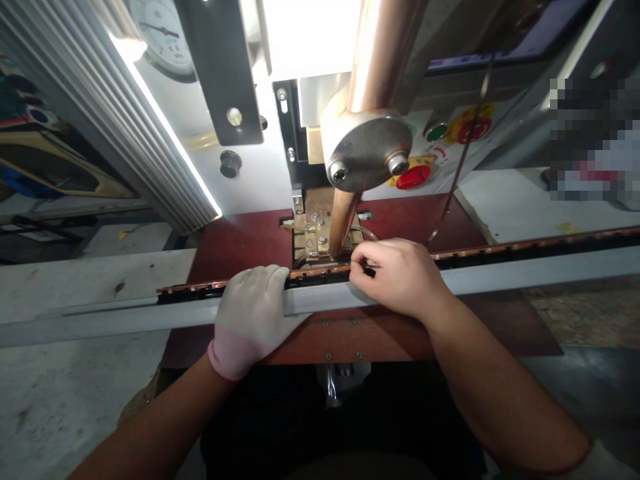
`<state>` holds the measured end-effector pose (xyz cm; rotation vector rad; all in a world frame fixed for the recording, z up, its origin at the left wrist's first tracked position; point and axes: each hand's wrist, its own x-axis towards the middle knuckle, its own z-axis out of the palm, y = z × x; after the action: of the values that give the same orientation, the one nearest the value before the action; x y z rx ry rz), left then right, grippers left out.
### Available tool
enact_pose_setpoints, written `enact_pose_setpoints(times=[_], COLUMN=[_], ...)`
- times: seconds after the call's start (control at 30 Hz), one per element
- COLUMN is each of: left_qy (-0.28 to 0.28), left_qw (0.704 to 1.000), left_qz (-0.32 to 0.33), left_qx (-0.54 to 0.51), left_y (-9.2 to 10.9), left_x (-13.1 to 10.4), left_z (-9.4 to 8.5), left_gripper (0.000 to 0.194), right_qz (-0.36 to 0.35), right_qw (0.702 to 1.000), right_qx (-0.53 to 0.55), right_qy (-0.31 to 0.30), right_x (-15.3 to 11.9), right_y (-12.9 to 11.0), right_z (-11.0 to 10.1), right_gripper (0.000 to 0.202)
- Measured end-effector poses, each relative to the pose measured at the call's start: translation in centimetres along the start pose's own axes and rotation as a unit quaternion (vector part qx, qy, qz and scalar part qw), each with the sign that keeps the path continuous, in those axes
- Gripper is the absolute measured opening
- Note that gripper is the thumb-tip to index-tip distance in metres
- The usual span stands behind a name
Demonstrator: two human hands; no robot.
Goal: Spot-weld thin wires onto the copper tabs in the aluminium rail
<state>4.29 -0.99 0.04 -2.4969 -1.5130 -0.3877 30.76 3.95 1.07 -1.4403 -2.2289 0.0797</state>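
A long grey metal rail (530, 272) runs across the machine's bed, with a copper-coloured strip (320, 271) and black parts along its far side. My left hand (254, 313), in a white glove with a pink cuff, is closed over the rail left of the copper electrode (344, 223). Just right of the electrode's lower end, my bare right hand (403, 275) pinches thumb and forefinger together at the strip. What lies between those fingertips is too small to make out. The electrode tip comes down at the strip, between my hands.
Behind the strip sits a brass block (320, 233) with screws and thin tubes. A red knob (414, 177), a red emergency button (474, 129) and a pressure gauge (163, 33) are on the machine. A thin rod (460, 167) slants down behind my right hand. Dark red boards (240, 243) flank the block.
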Motion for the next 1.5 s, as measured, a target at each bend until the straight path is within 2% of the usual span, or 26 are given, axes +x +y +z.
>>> enact_pose_setpoints(times=[0.23,0.33,0.47,0.67,0.93,1.27,1.5], left_qy=[0.022,0.012,-0.03,-0.098,-0.094,-0.121,-0.109], left_qw=[1.0,1.0,0.999,0.995,0.995,0.992,0.994], left_qz=[-0.011,-0.013,-0.018,-0.019,0.003,-0.022,-0.023], left_qx=[0.004,-0.001,-0.019,-0.025,-0.02,-0.031,-0.025], left_y=[0.1,0.0,-0.5,-1.1,-1.5,-1.5,-1.5], left_x=[-0.1,0.2,1.0,1.7,1.7,3.1,2.8], left_z=[0.2,0.1,-0.3,-0.5,-0.4,-0.7,-0.6], left_gripper=[0.067,0.069,0.067,0.069,0.069,0.06,0.064], right_qz=[0.0,0.013,0.051,0.092,0.097,0.111,0.118], right_qw=[1.0,0.999,0.998,0.994,0.994,0.993,0.992], right_qx=[-0.018,-0.03,-0.047,-0.047,-0.033,-0.032,-0.031], right_qy=[0.014,0.014,0.012,-0.027,-0.025,-0.026,-0.034], right_x=[-0.2,-0.1,0.2,0.7,0.8,1.1,1.1], right_y=[0.5,0.5,0.5,0.5,0.6,1.0,0.8], right_z=[-0.1,0.1,0.3,0.2,0.3,0.5,0.3], right_gripper=[0.017,0.017,0.017,0.017,0.017,0.019,0.02])
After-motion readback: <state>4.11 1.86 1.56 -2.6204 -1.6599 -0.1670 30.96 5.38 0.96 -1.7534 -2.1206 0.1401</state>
